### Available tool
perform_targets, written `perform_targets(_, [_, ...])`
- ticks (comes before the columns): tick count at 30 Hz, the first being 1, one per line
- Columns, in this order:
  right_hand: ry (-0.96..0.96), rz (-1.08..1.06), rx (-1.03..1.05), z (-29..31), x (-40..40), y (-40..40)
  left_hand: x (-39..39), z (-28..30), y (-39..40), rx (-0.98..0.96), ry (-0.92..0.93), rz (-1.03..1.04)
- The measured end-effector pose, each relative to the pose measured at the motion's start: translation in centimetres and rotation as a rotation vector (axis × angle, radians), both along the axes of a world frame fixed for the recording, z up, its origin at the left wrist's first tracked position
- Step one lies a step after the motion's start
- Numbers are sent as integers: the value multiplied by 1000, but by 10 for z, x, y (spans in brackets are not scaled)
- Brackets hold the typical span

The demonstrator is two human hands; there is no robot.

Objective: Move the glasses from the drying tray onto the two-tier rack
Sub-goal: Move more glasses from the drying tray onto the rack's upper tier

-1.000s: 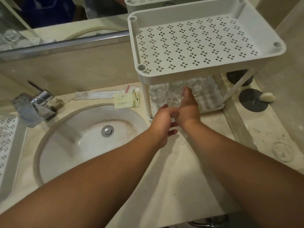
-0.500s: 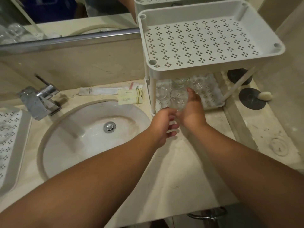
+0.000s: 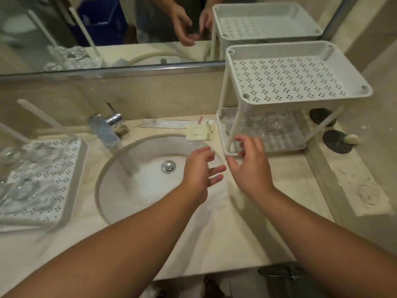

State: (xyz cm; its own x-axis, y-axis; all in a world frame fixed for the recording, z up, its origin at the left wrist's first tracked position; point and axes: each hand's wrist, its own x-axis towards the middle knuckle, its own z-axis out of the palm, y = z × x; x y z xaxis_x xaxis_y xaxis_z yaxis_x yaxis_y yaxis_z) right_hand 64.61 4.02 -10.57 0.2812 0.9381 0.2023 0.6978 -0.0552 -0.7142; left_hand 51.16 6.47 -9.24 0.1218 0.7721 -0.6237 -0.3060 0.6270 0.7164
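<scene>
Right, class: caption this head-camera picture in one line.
Both hands, left and right, empty between drying tray and two-tier rack.

We see bare table point(image 3: 247, 211) and the sink point(image 3: 137, 190) lying open between drying tray point(image 3: 71, 190) and rack point(image 3: 300, 100), while the rack's front post point(image 3: 235, 127) and low upper tier point(image 3: 300, 82) hem in the glasses point(image 3: 272, 125) beneath.

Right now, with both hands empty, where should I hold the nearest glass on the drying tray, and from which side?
Probably grip the nearest glass round its side wall, coming from above with the left hand. The glasses crowd together on the drying tray, leaving little room between them. Blur hides whether it stands mouth up or down.
</scene>
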Motion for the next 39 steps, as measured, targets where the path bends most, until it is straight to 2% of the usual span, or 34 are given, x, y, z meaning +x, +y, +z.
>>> perform_targets(8, [61,276,68,37,-128,27,-123,58,-3,246,130,103])
perform_targets(12, [40,450,41,46,-197,40,-191,86,-9,273,185,147])
perform_targets(21, [-47,668,74,61,-333,59,-332,115,-12,391,564,263])
perform_targets(26, [-174,789,1,58,-383,71,-388,125,-10,461,756,126])
perform_targets(29, [-277,853,-95,51,-408,80,-413,119,-6,398,794,114])
perform_targets(33, [-477,895,-238,36,-435,89,-428,105,-3,238,729,155])
perform_targets(39, [-557,925,-391,15,-463,93,-434,75,-5,-10,564,260])
